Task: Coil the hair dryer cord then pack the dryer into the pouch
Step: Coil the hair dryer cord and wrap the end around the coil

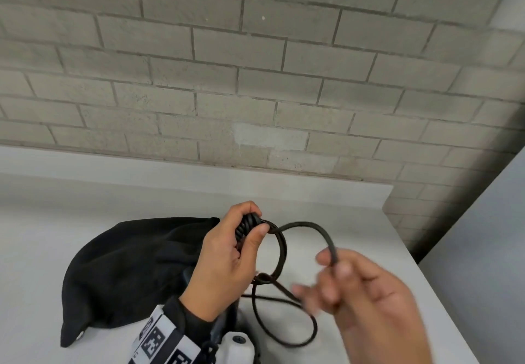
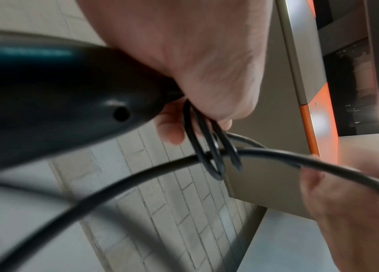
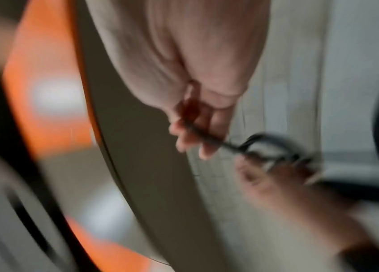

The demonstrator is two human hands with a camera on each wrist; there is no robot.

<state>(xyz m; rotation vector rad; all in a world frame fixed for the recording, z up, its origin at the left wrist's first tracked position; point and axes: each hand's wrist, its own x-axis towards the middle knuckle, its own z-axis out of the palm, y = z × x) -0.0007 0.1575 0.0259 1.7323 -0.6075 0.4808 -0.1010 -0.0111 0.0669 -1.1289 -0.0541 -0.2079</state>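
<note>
My left hand (image 1: 238, 250) grips the ribbed cord end of the black hair dryer and pinches several small loops of the black cord (image 1: 279, 247) against it. In the left wrist view the dryer handle (image 2: 56, 103) fills the left side, and the cord loops (image 2: 207, 147) hang from my fingers. My right hand (image 1: 352, 284), blurred, pinches a free stretch of cord to the right of the loops. More slack cord (image 1: 287, 326) lies on the table below. The black fabric pouch (image 1: 127, 272) lies on the table behind my left wrist.
The white table (image 1: 71, 198) runs to a grey brick wall (image 1: 255, 79) at the back; its right edge (image 1: 426, 278) drops off beside my right hand. An orange and grey panel (image 2: 323, 128) shows in the wrist views.
</note>
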